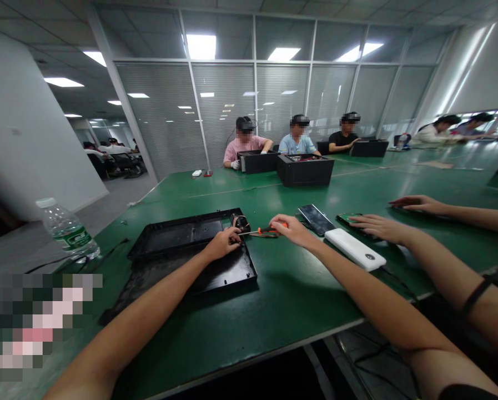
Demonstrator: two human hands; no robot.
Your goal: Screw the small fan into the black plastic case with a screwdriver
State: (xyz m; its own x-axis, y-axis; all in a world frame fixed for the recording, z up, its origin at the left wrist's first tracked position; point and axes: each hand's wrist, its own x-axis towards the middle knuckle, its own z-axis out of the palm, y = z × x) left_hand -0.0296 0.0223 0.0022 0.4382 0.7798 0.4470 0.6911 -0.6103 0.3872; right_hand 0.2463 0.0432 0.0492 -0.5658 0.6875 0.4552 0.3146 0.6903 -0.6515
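Observation:
My right hand [293, 229] is closed around the orange and black handle of a screwdriver [266, 229], its shaft pointing left. Near the shaft's tip, my left hand [222, 244] has its fingers curled together over a small dark part; what exactly they grip is hidden. Just beyond those fingers sits a round dark component with wires [241, 223], at the corner of a black plastic housing [182, 233]. The housing lies open on the green table, its glossy inner panel [232, 269] partly under my left forearm.
A water bottle [68, 230] stands at the left. Right of my hand lie a phone [316, 219] and a white power bank [355, 249] with a cable. A neighbour's hands [380, 229] rest by a green circuit board [348, 219]. Across the table, people handle black cases [305, 171].

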